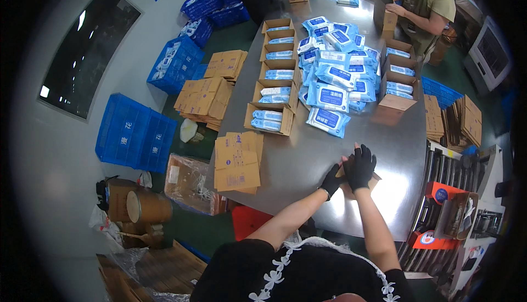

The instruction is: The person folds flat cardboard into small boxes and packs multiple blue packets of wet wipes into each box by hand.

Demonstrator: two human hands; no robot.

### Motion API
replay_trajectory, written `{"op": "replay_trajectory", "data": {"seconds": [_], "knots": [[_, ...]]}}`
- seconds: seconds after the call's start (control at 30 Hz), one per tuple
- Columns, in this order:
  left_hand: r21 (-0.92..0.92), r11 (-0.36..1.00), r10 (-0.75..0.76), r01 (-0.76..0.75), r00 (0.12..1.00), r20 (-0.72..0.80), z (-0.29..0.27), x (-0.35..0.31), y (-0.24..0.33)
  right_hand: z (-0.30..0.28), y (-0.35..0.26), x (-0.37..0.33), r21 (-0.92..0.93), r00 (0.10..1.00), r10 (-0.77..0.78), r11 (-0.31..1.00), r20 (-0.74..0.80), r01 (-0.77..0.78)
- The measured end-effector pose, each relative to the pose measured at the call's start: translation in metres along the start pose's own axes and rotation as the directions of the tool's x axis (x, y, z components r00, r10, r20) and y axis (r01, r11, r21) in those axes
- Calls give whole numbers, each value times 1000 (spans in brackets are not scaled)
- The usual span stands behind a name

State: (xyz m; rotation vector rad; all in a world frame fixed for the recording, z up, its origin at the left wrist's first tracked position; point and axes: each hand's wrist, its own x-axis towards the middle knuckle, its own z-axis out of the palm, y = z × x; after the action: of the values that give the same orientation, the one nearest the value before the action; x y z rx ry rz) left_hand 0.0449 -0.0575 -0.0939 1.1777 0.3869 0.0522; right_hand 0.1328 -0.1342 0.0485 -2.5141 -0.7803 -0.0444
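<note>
Both my hands wear black gloves with bare fingertips. They are together over a small brown cardboard box (375,182) at the near edge of the steel table. My left hand (332,181) grips the box's left side, its fingers partly hidden. Across the top lies my right hand (359,167), fingers stretched out and apart. The hands cover most of the box, so its flaps and contents cannot be made out. Beyond them rests a blue and white wipes pack (328,122), at the front of a large heap of similar packs (335,71).
Open boxes holding wipes packs line the table's left (269,118) and right (399,85) sides. Flattened cartons (237,162) lie at the left edge. Two people work at the far end. A roller conveyor (447,165) stands right; blue crates (134,132) stand left.
</note>
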Motion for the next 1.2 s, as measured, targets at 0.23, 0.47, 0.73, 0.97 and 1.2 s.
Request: {"op": "replay_trajectory", "data": {"seconds": [0.23, 0.47, 0.73, 0.97, 1.2], "knots": [[615, 640, 248, -460, 881, 402, -23, -8, 22, 48, 16, -82, -124, 999, -54, 991, 5, 55], [870, 26, 609, 492, 683, -404, -151, 33, 192, -35, 123, -107, -196, 985, -135, 968, 112, 155], [981, -189, 458, 35, 887, 56, -97, -36, 137, -118, 266, -149, -238, 971, -89, 961, 222, 142], [986, 166, 188, -7, 982, -25, 87, -79, 85, -128, 331, -172, -193, 991, 5, 981, 136, 21], [917, 394, 264, -54, 963, -56, 0, -86, 87, -30, 60, -118, 428, 976, -166, 899, 144, 90]]}}
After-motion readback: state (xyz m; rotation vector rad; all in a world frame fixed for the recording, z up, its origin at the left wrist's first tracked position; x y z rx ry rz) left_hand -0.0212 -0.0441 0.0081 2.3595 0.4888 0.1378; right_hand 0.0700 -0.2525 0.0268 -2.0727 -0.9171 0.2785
